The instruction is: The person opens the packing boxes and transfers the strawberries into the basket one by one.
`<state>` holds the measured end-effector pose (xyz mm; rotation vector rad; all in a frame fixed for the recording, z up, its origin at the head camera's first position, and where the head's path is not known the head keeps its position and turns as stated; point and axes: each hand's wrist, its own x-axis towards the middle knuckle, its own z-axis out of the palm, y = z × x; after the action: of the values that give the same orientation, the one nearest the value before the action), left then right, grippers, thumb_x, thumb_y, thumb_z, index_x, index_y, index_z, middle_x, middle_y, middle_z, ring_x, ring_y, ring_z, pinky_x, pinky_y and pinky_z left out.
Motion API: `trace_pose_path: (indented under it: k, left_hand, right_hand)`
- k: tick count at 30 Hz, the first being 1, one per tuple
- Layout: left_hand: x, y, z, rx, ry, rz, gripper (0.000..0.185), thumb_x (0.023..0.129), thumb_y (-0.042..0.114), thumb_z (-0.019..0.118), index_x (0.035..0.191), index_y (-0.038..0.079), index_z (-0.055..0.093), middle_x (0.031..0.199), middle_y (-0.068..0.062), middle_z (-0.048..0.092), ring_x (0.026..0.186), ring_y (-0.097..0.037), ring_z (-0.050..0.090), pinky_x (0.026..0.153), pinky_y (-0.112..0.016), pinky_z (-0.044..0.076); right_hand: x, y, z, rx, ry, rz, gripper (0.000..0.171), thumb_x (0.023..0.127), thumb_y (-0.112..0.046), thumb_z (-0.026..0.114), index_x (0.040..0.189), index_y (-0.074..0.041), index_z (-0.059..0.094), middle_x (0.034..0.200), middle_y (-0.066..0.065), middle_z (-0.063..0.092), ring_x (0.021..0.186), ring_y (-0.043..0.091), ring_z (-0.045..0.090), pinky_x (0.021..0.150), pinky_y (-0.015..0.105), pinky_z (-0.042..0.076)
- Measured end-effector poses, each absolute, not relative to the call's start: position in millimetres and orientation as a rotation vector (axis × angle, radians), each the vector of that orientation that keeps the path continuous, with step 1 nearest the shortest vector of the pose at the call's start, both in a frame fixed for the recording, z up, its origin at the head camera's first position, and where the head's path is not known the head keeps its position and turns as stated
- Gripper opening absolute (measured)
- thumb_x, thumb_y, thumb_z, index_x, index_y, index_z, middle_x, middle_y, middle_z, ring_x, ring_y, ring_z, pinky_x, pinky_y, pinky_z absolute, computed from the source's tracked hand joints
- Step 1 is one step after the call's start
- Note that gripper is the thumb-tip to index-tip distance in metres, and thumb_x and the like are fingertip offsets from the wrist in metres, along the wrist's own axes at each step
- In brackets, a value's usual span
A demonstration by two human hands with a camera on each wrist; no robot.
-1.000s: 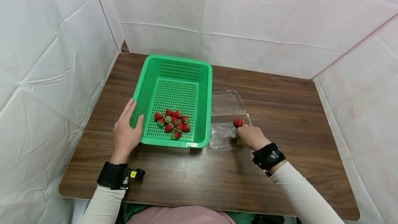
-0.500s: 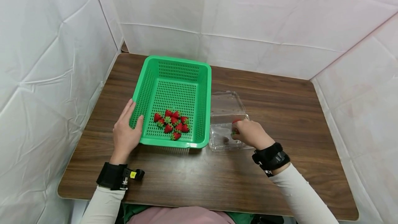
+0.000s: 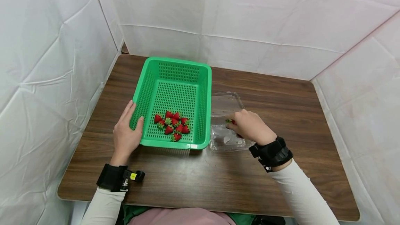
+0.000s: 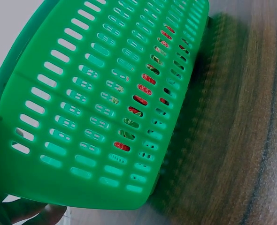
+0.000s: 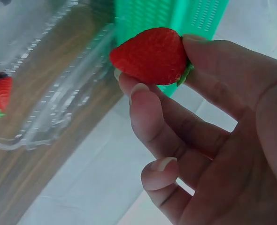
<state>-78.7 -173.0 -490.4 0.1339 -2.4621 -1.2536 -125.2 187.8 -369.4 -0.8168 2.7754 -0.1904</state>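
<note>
My left hand (image 3: 127, 133) holds the left rim of a green plastic basket (image 3: 208, 107), thumb over the rim and fingers along the outside. Several red strawberries (image 3: 175, 122) with green leaves lie at the near end of the basket. My right hand (image 3: 250, 126) is above a clear plastic clamshell box (image 3: 223, 138) with its lid folded back. In the right wrist view, thumb and fingertips pinch one strawberry (image 5: 150, 56) near its leafy end. Another strawberry (image 5: 0, 93) lies in the box at that view's left edge; in the head view my right hand mostly hides it.
The basket and the box stand side by side on a brown wood-grain table (image 3: 281, 107). White sheeting (image 3: 250, 20) walls off the back and both sides. Through slots in the basket's side (image 4: 58, 103), red fruit shows in the left wrist view.
My right hand has lifted a strawberry from the box and moved slightly left and away from me, towards the basket. The left hand and the basket have stayed practically still.
</note>
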Motion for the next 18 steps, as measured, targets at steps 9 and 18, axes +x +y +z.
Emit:
trace_pose_path:
  k: [9,18]
  left_hand:
    - [-79.1,-174.0,-491.3,0.124,-2.452,-1.251,0.055,0.096,0.021,0.059,0.148,0.014,0.042,0.156,-0.003,0.038,0.137,-0.035,0.041,0.103,-0.058,0.036]
    - [-79.5,-173.9,-491.5,0.132,-2.460,-1.258,0.055,0.097,0.022,0.058,0.148,0.015,0.042,0.156,0.000,0.037,0.138,-0.034,0.041,0.104,-0.058,0.036]
  right_hand:
    - [-133.5,161.3,-349.3,-0.878,2.804,-0.212,0.011,0.091,-0.025,0.068,0.096,-0.016,0.071,0.074,-0.006,0.064,0.064,0.006,0.054,0.061,0.028,0.045]
    - [-148.9,133.6,-337.2,-0.937,2.789,-0.183,0.025,0.092,-0.027,0.066,0.071,-0.018,0.059,0.058,-0.006,0.048,0.053,0.009,0.046,0.054,0.026,0.033]
